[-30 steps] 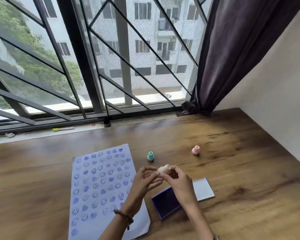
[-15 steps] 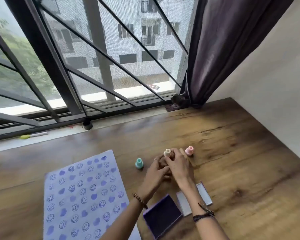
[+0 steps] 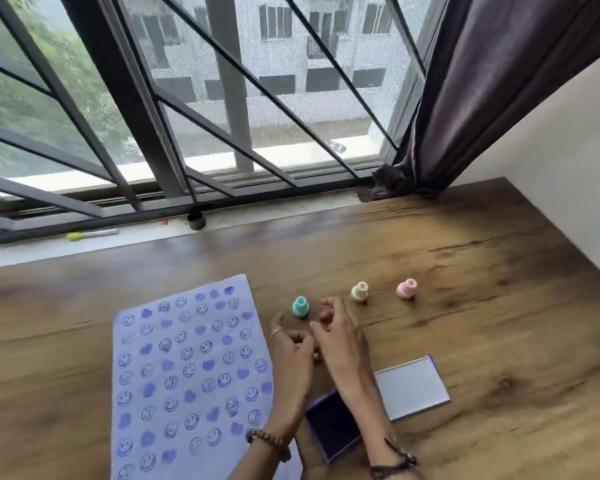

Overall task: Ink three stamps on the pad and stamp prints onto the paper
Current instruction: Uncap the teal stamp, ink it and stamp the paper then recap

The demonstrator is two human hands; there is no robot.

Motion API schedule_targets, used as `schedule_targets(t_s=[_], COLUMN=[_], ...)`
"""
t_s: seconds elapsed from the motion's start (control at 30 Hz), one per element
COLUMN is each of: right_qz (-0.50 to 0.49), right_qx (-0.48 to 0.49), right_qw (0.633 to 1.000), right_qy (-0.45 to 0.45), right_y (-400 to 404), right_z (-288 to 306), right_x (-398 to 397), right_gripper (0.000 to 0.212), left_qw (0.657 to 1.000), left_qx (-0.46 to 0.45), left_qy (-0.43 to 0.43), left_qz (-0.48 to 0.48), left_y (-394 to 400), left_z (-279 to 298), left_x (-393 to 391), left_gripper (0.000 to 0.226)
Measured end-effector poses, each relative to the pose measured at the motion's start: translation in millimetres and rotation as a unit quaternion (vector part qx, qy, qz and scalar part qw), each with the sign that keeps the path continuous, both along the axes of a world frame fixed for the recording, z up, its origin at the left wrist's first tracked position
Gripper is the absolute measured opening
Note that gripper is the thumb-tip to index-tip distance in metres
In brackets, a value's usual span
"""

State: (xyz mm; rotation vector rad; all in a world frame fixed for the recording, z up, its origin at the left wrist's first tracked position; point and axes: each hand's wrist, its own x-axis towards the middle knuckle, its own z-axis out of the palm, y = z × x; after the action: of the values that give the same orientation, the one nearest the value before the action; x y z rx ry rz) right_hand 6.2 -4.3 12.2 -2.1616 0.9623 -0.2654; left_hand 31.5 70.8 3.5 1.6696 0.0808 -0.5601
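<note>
Ink pad case point(image 3: 333, 429) open w/ dark pad inside; both hands point(image 3: 321, 344) empty, fingers loosely curled.

Wood-grain table point(image 3: 465, 271), matt, with dark knots; matt paper point(image 3: 187, 368) bearing purple ink prints. Three stamps, teal point(image 3: 300, 306), cream point(image 3: 359, 292) and pink point(image 3: 406, 289), of smooth plastic. Dark cloth curtain point(image 3: 482, 81); metal window bars point(image 3: 125, 98).

Single head-worn view, wide-angle.
Looks forward and down from above the wooden table point(image 3: 465, 271), facing the window point(image 3: 257, 98); hands close below.
</note>
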Motion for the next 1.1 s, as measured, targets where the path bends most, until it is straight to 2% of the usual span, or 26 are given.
schedule_targets(t_s=[0.03, 0.1, 0.23, 0.3, 0.4, 0.47, 0.53, 0.6, 0.67, 0.77, 0.83, 0.87, 0.93, 1.0, 1.03, 1.1], right_qz=[0.017, 0.050, 0.103, 0.107, 0.076, 0.043, 0.026, 0.020, 0.023, -0.012, -0.088, -0.125, -0.174, -0.185, -0.182, -0.178], right_qx=[0.001, -0.009, -0.037, -0.035, 0.047, 0.121, 0.153, 0.162, 0.167, 0.193, 0.288, 0.361, 0.509, 0.597, 0.620, 0.634], right_qw=[1.000, 0.999, 0.994, 0.993, 0.994, 0.986, 0.979, 0.975, 0.972, 0.966, 0.934, 0.899, 0.803, 0.728, 0.709, 0.698], right_qy=[0.001, 0.003, -0.003, -0.026, -0.067, -0.106, -0.129, -0.149, -0.163, -0.171, -0.193, -0.213, -0.257, -0.281, -0.284, -0.280], right_y=[0, -2, -3, -2, 2, 8, 14, 19, 25, 35, 38, 38, 37, 36, 36, 37], right_z=[1, 3, 7, 8, 11, 14, 17, 20, 24, 27, 29, 31, 34, 33, 32, 30], right_x=[5, 14, 13, 6, -12, -26, -37, -46, -52, -59, -63, -65, -71, -81, -85, -94], right_gripper=[0.027, 0.028, 0.027, 0.021, 0.008, 0.007, 0.006, 0.004, 0.007, 0.024, 0.032, 0.032, 0.031, 0.030, 0.029, 0.025], left_qw=[1.000, 0.999, 0.999, 0.999, 0.997, 0.994, 0.985, 0.979, 0.983, 0.989, 0.990, 0.990, 0.977, 0.929, 0.902, 0.867], left_qx=[0.012, 0.034, 0.012, -0.018, -0.047, -0.078, -0.130, -0.150, -0.136, -0.107, -0.079, -0.055, 0.035, 0.154, 0.199, 0.255], left_qy=[-0.001, -0.003, -0.005, -0.012, -0.024, 0.012, 0.055, 0.043, 0.019, -0.013, -0.040, -0.065, -0.160, -0.276, -0.313, -0.340], left_qz=[-0.011, -0.031, -0.048, -0.047, -0.053, -0.070, -0.099, -0.128, -0.121, -0.099, -0.106, -0.112, -0.137, -0.193, -0.223, -0.261], left_y=[-1, -2, 1, 7, 20, 28, 36, 42, 45, 45, 44, 45, 49, 56, 59, 63], left_z=[3, 9, 18, 21, 22, 24, 27, 33, 38, 39, 38, 37, 33, 25, 21, 17], left_x=[4, 11, 14, 11, 8, 5, 1, -4, -9, -14, -16, -16, -15, -13, -12, -11], left_gripper=[0.030, 0.006, 0.018, 0.034, 0.034, 0.030, 0.022, 0.017, 0.015, 0.013, 0.011, 0.008, 0.005, 0.014, 0.017, 0.020])
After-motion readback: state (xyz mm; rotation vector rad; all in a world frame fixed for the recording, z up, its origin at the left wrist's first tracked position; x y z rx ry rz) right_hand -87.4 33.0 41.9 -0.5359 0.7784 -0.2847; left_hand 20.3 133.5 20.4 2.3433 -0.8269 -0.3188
